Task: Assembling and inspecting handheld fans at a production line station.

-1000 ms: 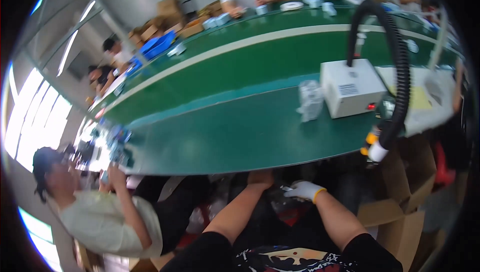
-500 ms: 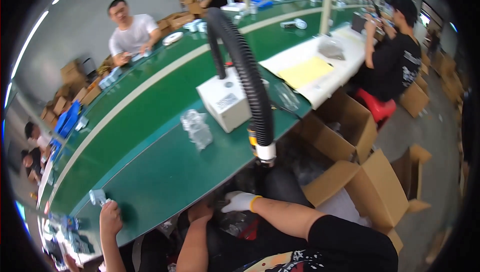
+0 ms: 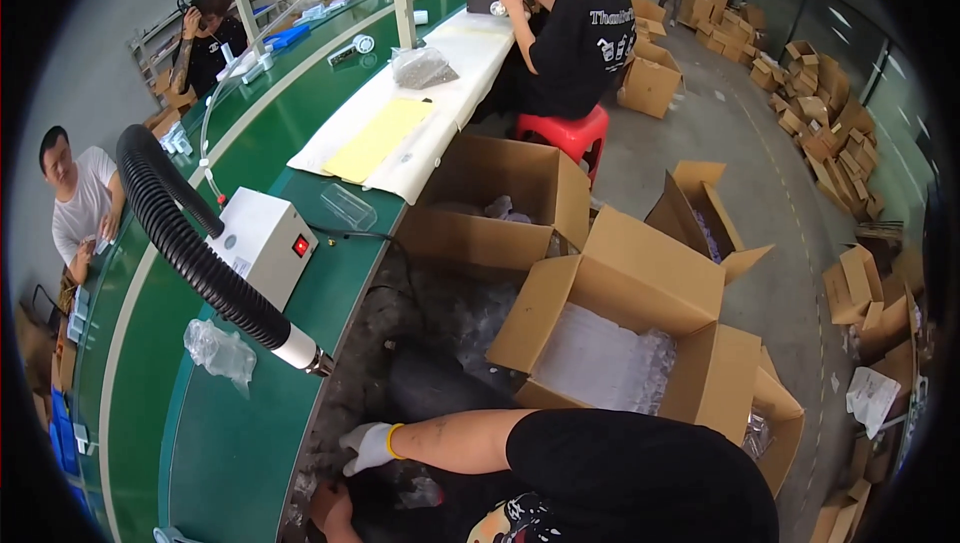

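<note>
My right hand (image 3: 370,447), in a white glove with a yellow cuff, hangs below the table's front edge over my lap. Its fingers look apart, with nothing visible between them. Just nearer to me is my bare left hand (image 3: 330,506), low beside the table edge; its fingers are mostly hidden in shadow. A piece of clear plastic (image 3: 420,492) with a bit of red lies by my lap, close to both hands. On the green table (image 3: 245,438) rests a crumpled clear plastic bag (image 3: 222,353), beyond my hands.
A white box-shaped machine (image 3: 262,243) carries a black corrugated hose (image 3: 190,243), whose nozzle (image 3: 303,351) overhangs the table edge. Open cartons (image 3: 650,261) stand to the right, one holding clear plastic packs (image 3: 597,355). A co-worker (image 3: 575,33) sits on a red stool (image 3: 566,130).
The view has swung right, so the machine and table now sit further left and more cartons show. The neighbour's hand with a pale blue part has left view. My hands stay low by the table edge.
</note>
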### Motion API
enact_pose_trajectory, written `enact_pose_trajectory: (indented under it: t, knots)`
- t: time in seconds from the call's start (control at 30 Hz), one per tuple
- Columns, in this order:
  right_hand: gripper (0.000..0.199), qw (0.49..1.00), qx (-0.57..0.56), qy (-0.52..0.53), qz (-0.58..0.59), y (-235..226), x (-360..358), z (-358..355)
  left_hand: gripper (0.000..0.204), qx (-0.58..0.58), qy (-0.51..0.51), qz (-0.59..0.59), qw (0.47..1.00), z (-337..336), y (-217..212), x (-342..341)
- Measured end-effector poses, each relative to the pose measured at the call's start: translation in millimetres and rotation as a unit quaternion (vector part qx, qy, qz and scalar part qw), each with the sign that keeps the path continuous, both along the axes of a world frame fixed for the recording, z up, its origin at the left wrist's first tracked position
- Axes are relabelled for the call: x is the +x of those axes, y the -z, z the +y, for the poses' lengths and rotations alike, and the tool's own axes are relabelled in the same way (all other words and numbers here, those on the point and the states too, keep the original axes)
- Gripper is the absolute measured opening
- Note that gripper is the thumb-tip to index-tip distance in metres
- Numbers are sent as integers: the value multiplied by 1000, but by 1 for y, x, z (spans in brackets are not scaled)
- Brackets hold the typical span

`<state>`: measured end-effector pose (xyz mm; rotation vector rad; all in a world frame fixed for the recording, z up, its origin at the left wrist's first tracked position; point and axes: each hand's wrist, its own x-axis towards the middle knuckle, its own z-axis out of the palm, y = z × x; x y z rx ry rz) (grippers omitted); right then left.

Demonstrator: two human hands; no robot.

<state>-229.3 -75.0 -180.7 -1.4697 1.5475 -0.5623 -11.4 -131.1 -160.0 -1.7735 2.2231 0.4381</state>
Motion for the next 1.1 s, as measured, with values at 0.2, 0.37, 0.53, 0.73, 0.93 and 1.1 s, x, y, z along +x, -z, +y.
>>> enact_pose_trajectory:
  t: [0.2, 0.37, 0.53, 0.73, 0.93, 1.1]
  knots:
    - [66, 998, 24, -16, 51, 6, -15, -2, 36, 4, 4, 49, 999, -6, 41, 3]
    - [59, 998, 18, -2, 55, 13, -16, -9, 35, 52, 18, 16, 998, -13, 51, 17]
    - [58, 999, 9, 1, 33, 13, -16, -16, 32, 33, 22, 17, 999, -14, 59, 30]
    - [60, 999, -5, -37, 22, 7, -4, -23, 35, 23, 15, 52, 998, -31, 86, 59]
    - [59, 999, 1, -15, 29, 23, -12, -26, 35, 0, 27, 59, 998, -22, 73, 40]
    - [55, 999, -41, 25, -20, 27, -7, -27, 35, -10, 10, 67, 998, -22, 65, 50]
